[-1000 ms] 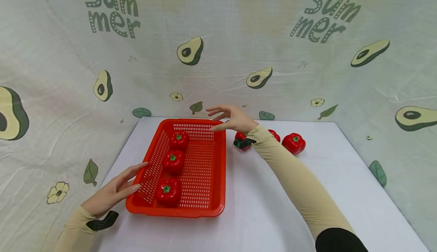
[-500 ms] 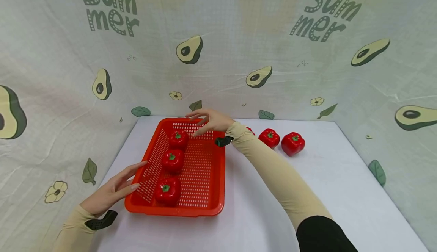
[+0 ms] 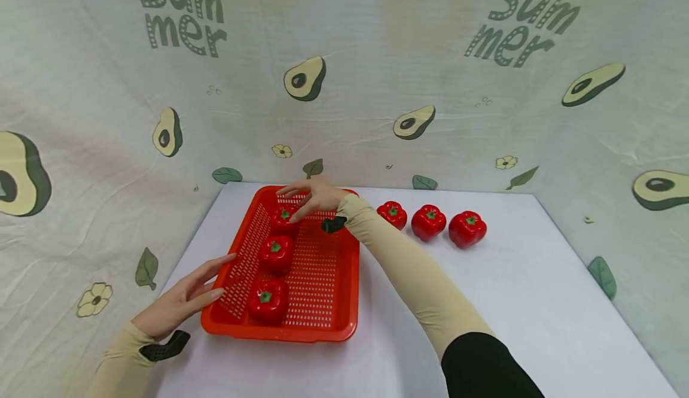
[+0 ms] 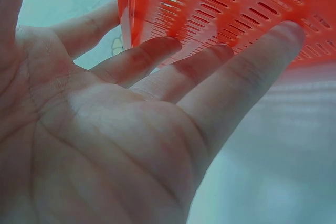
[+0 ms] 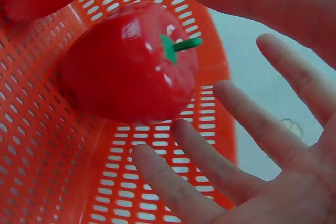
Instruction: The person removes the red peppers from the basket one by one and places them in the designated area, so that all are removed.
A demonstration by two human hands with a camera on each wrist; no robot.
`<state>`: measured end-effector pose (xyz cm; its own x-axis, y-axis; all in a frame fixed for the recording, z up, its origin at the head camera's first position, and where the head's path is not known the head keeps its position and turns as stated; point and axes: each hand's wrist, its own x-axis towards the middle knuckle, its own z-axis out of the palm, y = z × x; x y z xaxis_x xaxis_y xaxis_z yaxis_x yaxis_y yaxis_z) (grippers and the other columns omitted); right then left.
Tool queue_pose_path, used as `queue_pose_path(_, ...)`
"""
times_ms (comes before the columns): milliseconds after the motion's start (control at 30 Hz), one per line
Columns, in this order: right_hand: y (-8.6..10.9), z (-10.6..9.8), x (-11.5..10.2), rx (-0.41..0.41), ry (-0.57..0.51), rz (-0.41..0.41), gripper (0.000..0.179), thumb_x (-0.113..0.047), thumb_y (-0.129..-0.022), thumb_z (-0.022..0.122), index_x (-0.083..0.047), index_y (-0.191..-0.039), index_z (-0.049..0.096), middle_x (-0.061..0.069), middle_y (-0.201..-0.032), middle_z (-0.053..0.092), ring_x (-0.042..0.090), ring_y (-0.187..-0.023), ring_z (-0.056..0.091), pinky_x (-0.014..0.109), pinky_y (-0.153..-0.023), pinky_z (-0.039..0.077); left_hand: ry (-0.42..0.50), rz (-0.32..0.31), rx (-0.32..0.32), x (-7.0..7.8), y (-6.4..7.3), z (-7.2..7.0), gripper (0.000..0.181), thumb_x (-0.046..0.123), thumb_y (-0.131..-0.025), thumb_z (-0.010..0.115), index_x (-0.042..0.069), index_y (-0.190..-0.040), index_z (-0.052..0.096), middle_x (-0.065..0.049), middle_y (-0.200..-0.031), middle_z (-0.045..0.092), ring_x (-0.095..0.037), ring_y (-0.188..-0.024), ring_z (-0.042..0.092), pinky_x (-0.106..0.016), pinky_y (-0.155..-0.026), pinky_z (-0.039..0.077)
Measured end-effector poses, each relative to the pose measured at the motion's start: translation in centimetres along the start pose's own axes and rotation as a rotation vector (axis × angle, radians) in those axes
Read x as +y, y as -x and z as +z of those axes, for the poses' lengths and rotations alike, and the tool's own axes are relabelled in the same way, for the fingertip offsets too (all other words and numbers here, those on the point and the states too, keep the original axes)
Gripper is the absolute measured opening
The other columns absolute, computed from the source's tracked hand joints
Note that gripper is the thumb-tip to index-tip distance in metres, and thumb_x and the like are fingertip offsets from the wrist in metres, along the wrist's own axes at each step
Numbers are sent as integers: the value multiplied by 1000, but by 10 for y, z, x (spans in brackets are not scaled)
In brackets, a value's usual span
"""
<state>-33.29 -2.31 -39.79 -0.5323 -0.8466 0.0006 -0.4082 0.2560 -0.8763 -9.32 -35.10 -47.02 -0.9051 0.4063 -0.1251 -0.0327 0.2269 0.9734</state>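
Note:
A red slotted plastic basket (image 3: 348,290) holds three red bell peppers in a column along its left side. My left hand (image 3: 180,299) is at the basket's left wall; in the left wrist view its straight fingertips (image 4: 286,32) lie against the slotted wall. Over the basket's far end, my right hand (image 3: 312,197) reaches with fingers spread around the farthest bell pepper (image 3: 283,221). The right wrist view shows that bell pepper (image 5: 131,66) with its green stem, between thumb and fingers, which are not closed on it. The middle bell pepper (image 3: 276,254) and the nearest bell pepper (image 3: 268,301) sit closer to me.
To the right of the basket, three more bell peppers stand in a row on the white table (image 3: 484,302): the left one (image 3: 393,214), the middle one (image 3: 428,222) and the right one (image 3: 467,229). A printed cloth (image 3: 355,45) hangs behind the table.
My right hand has moved left from the basket's right rim to above the farthest pepper inside, uncovering the peppers on the table. The left hand has stayed at the basket's left wall.

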Motion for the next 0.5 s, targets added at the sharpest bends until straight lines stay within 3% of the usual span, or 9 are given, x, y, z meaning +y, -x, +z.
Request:
queue_pose_path(133, -6, 5, 5, -13, -8, 9, 74, -6, -94, 85, -3, -161, 52, 22, -162, 52, 37, -153, 42, 43, -115, 47, 7, 22, -14, -1, -2, 0, 67, 10, -115, 51, 20, -175, 22, -19, -178, 15, 4, -139, 51, -33, -106, 56)
queue_pose_path(333, -10, 13, 7, -7, -41, 42, 69, -2, -95, 80, 0, -159, 54, 21, -161, 54, 35, -154, 42, 45, -122, 41, 19, 31, -21, -2, -1, -1, 67, 8, -116, 49, 18, -175, 21, -20, -178, 14, 3, -140, 51, -33, -106, 56)
queue_pose_path(500, -12, 17, 4, -24, -89, 109, 69, -4, -97, 78, -3, -160, 53, 18, -163, 52, 35, -155, 39, 44, -118, 46, 8, 8, -2, -2, -1, 0, 67, 10, -116, 51, 20, -175, 22, -19, -178, 15, 1, -140, 51, -34, -105, 57)
